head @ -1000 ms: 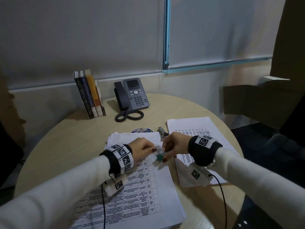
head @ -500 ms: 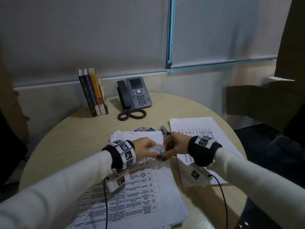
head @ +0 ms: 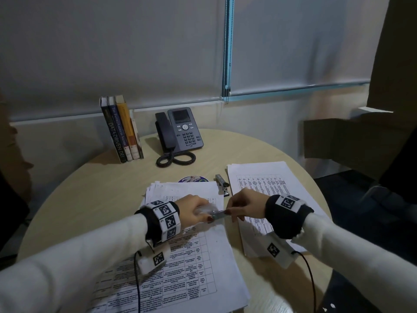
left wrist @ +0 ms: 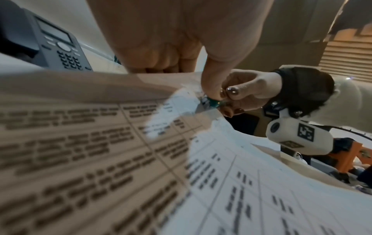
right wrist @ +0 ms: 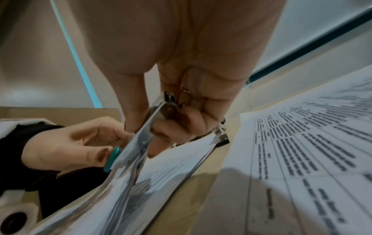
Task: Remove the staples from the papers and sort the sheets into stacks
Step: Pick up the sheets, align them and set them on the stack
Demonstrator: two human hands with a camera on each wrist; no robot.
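Hands meeting at stapled-sheet corner [head: 209, 210]: L hand [head: 194, 210] pinching corner, R hand [head: 244, 205] gripping teal-handled staple remover [right wrist: 141, 135].

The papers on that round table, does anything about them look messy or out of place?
Mostly the left stack: the sheets under its top page fan out unevenly at the far edge, and its top corner is lifted and curled where the left hand pinches it against the staple remover. The right stack lies flat.
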